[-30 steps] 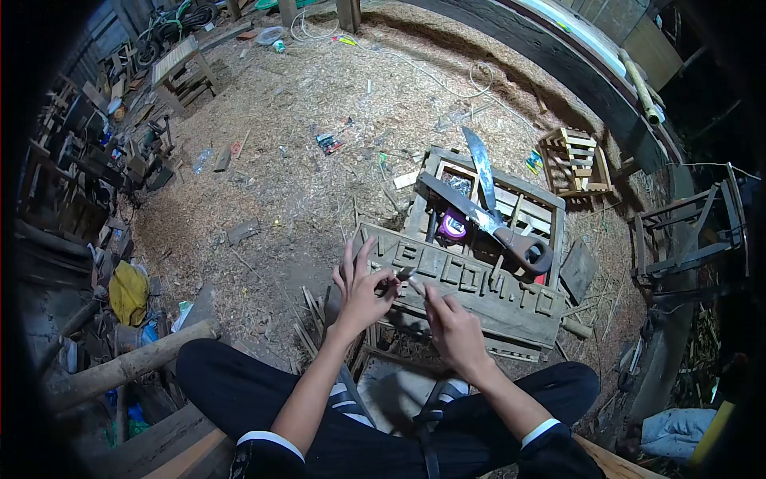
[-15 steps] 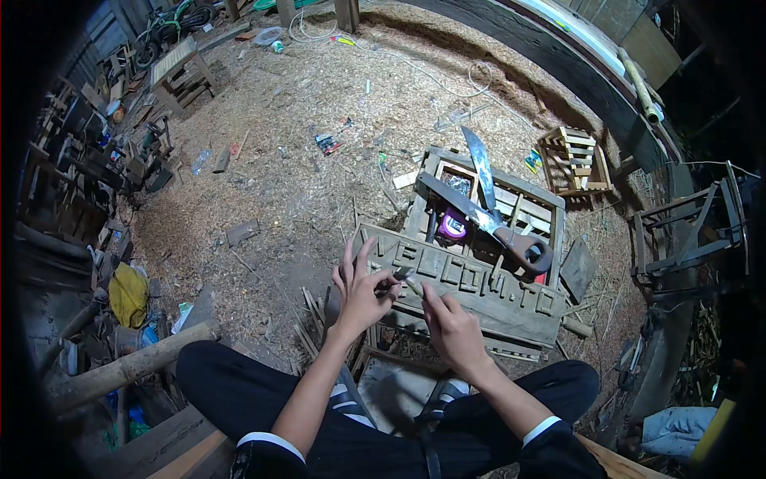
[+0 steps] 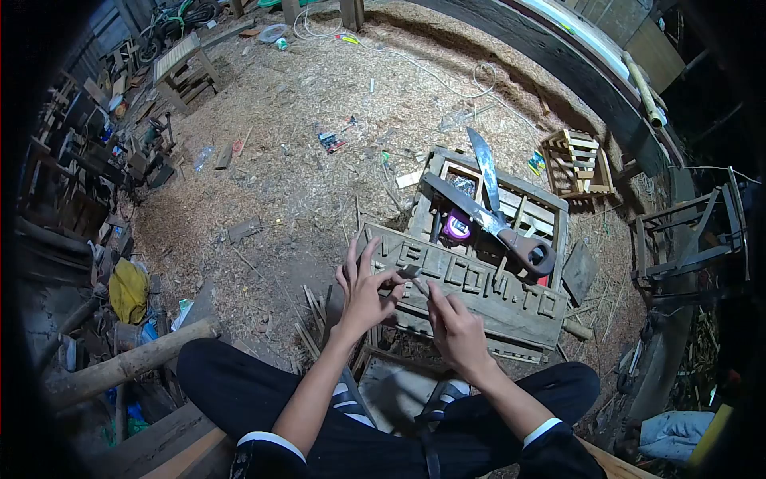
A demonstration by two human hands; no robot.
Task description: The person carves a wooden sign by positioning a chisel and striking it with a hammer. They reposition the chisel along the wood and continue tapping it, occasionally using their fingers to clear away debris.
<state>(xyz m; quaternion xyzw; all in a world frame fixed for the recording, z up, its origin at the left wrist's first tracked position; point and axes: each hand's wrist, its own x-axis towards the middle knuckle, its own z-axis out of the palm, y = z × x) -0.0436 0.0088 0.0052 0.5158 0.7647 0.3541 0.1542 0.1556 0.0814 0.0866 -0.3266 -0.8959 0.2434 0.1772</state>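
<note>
A wooden board (image 3: pixel 487 302) with raised wooden letters lies tilted before my knees, its near edge toward me. My right hand (image 3: pixel 456 329) is wrapped round the handle of a small hammer (image 3: pixel 410 272), whose metal head is over the left part of the board. Beside that head, my left hand (image 3: pixel 365 291) brings thumb and index finger together at the letters, with the other fingers raised and spread. What the left fingertips pinch is too small to make out.
Behind the board, a wooden frame (image 3: pixel 562 215) bears a handsaw (image 3: pixel 523 247), a long blade (image 3: pixel 483 164) and a purple tape measure (image 3: pixel 457 226). A slatted crate (image 3: pixel 582 164) stands farther right. Sawdust covers the floor (image 3: pixel 279 191); a pole (image 3: pixel 132 366) lies left of my knee.
The hammer head has shifted very slightly up and its angle has turned a little. My left hand keeps its pose at the letters. The view has moved slightly.
</note>
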